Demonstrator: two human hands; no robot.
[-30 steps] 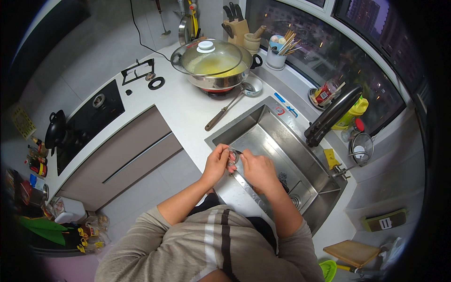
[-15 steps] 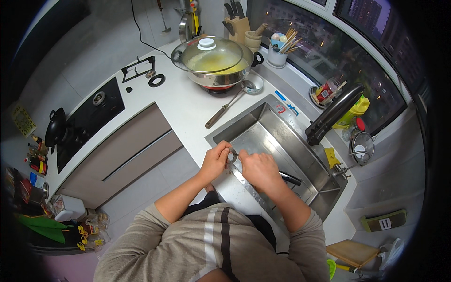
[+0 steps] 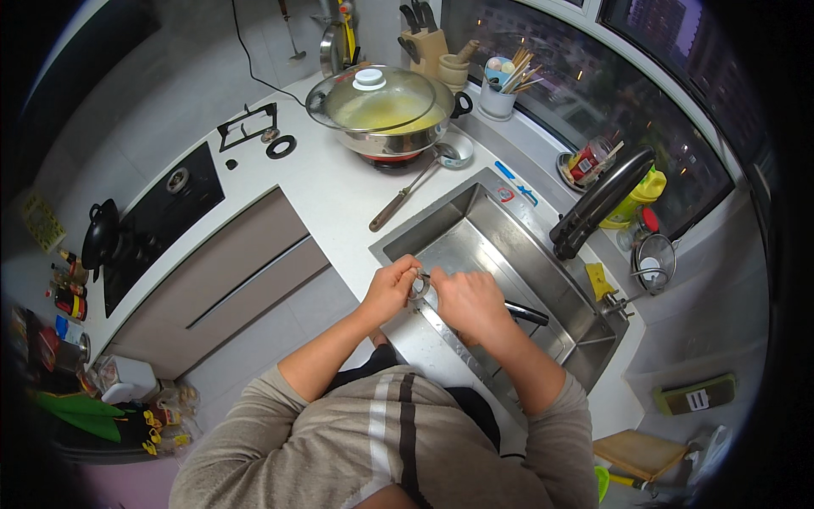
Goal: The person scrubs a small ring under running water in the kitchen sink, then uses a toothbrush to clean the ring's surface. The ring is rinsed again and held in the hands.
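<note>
Both my hands meet over the near left edge of the steel sink [image 3: 475, 222]. My left hand [image 3: 388, 290] is closed, pinching a small round greyish metal piece [image 3: 419, 288] with a ring-like outline. My right hand [image 3: 469, 301] is closed right beside that piece, its fingertips at the ring's edge. From behind my right hand a black handle [image 3: 529, 314] sticks out over the basin. It appears to be gripped in that hand, but its working end is hidden. Water drops and dark specks lie on the sink rim below my hands.
A wide steel pan [image 3: 390, 140] with a glass lid stands at the back. Near it lies a ladle [image 3: 398, 204]. A black faucet [image 3: 585, 220] arches over the sink's right side. Stove parts, including a black ring [image 3: 281, 147], lie beside the black hob [image 3: 165, 212].
The black handle has swung slightly upward and out to the right. My hands stay in nearly the same place around the small metal piece, and the ring turns slightly.
</note>
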